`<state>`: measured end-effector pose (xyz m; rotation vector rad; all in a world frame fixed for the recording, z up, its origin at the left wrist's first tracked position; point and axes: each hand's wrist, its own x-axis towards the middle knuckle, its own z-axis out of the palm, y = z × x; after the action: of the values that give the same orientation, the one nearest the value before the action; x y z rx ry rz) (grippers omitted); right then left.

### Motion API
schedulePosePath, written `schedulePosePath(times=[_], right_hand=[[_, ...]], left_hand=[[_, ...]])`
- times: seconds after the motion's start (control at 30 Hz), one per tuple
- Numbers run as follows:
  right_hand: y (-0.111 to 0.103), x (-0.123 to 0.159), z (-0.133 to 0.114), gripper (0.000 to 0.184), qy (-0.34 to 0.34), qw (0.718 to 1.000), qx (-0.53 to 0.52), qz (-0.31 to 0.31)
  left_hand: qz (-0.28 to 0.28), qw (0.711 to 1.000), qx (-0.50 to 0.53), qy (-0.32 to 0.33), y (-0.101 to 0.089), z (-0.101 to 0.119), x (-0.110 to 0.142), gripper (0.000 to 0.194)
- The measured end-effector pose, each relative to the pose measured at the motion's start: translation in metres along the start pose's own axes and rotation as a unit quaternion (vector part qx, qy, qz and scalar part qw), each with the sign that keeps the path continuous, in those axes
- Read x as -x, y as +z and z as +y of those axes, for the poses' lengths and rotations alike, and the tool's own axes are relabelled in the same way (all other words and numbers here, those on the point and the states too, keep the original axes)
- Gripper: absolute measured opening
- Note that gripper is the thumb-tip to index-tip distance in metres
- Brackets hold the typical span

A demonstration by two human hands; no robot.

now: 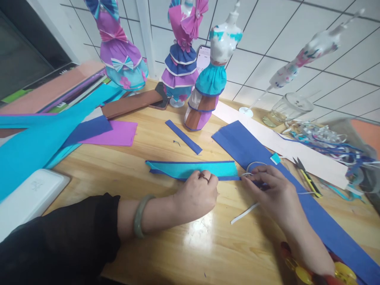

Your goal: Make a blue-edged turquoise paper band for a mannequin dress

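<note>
A turquoise crepe-paper strip [178,169] with dark blue edging lies lengthwise on the wooden table. My left hand [197,194] rests on its lower edge with curled fingers pressed together at the blue border. At the strip's right end, my right hand [271,188] pinches with thumb and forefinger near the tip of the blue edging. A thin white strip [244,213] trails below the right hand, and a pale loop of it curls above the fingers. Exactly what each set of fingertips holds is partly hidden.
Dress forms in paper outfits [123,59] stand at the back beside a bare-skirted form [308,55]. A long blue sheet [252,146] runs under my right hand. Yellow-black scissors [308,178] lie right, near a glass [287,109]. Left are paper sheets [68,107] and a white box-like device [32,194].
</note>
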<state>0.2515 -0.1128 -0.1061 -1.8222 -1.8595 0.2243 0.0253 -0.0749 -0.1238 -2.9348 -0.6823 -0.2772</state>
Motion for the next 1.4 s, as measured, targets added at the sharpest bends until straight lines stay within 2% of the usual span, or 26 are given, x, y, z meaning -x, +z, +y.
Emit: schedulePosePath(times=[0.1,0.33,0.8,0.93,1.1,1.4], right_hand=[[0.001,0.000,0.001,0.019,0.000,0.999,-0.049,-0.023],[0.003,0.000,0.007,0.015,0.074,0.989,-0.101,-0.072],[0.005,-0.003,0.005,0.019,0.169,0.982,-0.066,-0.061],[0.006,-0.005,0.006,0.020,0.173,0.980,-0.073,-0.065],[0.009,-0.006,0.007,0.020,0.166,0.983,-0.048,-0.062],[0.010,-0.011,0.005,0.020,0.122,0.991,-0.010,-0.059]], left_hand=[[0.001,1.000,-0.003,-0.003,0.000,0.000,0.000,0.022],[-0.003,1.000,0.002,-0.007,0.001,0.001,-0.001,0.023],[-0.009,1.000,0.004,-0.011,0.000,0.001,-0.001,0.022],[0.000,1.000,0.004,-0.014,0.001,0.002,-0.001,0.024],[-0.017,1.000,0.001,-0.011,0.001,0.001,-0.001,0.022],[-0.027,1.000,-0.006,-0.008,-0.002,0.001,-0.001,0.020]])
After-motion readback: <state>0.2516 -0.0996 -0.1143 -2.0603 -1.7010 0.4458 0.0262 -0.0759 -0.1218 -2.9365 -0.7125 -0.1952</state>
